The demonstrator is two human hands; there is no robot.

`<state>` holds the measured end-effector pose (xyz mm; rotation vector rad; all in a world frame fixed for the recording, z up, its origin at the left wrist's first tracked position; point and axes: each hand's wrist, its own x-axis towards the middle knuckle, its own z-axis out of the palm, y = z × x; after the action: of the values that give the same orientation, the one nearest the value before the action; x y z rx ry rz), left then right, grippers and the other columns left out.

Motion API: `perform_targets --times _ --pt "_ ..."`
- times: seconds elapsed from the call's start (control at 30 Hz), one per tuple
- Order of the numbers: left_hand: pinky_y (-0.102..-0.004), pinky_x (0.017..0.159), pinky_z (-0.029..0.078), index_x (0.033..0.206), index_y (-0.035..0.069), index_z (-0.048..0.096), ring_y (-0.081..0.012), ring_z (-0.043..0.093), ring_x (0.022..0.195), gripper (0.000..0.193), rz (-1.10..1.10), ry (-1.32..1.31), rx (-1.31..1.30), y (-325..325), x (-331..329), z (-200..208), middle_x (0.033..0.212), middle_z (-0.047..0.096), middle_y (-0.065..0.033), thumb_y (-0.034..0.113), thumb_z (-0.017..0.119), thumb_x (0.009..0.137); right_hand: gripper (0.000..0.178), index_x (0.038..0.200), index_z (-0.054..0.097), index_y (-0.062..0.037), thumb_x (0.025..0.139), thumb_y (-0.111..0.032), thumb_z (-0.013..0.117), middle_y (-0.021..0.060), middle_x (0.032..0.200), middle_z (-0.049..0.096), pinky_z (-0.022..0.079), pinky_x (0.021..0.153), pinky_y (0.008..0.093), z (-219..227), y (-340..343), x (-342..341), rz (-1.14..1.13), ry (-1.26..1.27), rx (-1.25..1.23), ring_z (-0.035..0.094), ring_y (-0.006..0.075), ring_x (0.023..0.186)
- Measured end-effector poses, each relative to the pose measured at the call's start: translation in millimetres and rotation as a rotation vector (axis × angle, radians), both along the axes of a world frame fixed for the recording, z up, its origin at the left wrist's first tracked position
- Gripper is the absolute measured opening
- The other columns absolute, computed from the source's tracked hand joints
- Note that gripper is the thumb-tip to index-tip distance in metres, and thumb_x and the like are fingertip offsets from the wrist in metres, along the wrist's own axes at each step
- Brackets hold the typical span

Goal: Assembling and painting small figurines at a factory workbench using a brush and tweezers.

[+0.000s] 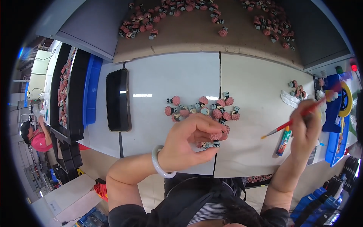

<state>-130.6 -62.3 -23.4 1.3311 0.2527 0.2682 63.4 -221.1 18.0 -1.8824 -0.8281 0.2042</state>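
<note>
My left hand (183, 138), a pale bangle on its wrist, pinches a small pink-haired figurine (215, 137) between thumb and fingers. Another one or two seem to sit inside that hand, partly hidden by the fingers. Just beyond it, a loose cluster of similar figurines (217, 113) lies on the white table (170, 73). Over the table's right part, my right hand (304, 126) is closed round a thin red paintbrush (283, 126). Its yellowish tip points left and down, apart from the figurines. Below the brush lies a small colourful tube (283, 142).
A black phone (118, 100) lies at left, beside a blue bin (91, 90) and a black tray (75, 109) of figurines. More figurines cover the raised brown shelf (170, 44). At right are a white tissue (290, 99) and a yellow tape roll (346, 99). A person in pink (41, 143) works far left.
</note>
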Motion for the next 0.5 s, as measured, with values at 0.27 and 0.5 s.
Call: perform_targets --times 0.27,0.5 --pt "-0.0373 0.083 0.051 0.1 -0.001 0.054 -0.0222 0.056 0.097 0.038 -0.024 -0.04 0.117 5 -3 6 0.106 0.05 -0.0147 -0.013 0.063 0.065 0.01 0.081 0.051 0.0001 0.077 -0.008 0.054 0.0125 0.061 0.05 0.039 0.05 0.0321 -18 20 -23 0.337 -0.183 -0.265 0.05 0.0277 0.052" --pt "-0.0328 0.082 0.051 0.1 -0.001 0.057 -0.0228 0.057 0.096 0.04 -0.045 -0.003 0.02 3 -3 10 0.103 0.055 -0.0159 -0.011 0.069 0.064 0.025 0.07 0.052 -0.0036 0.072 -0.024 0.066 0.0083 0.059 0.052 0.041 0.046 0.0346 -22 25 -46 0.723 -0.159 -0.181 0.052 0.0285 0.051"
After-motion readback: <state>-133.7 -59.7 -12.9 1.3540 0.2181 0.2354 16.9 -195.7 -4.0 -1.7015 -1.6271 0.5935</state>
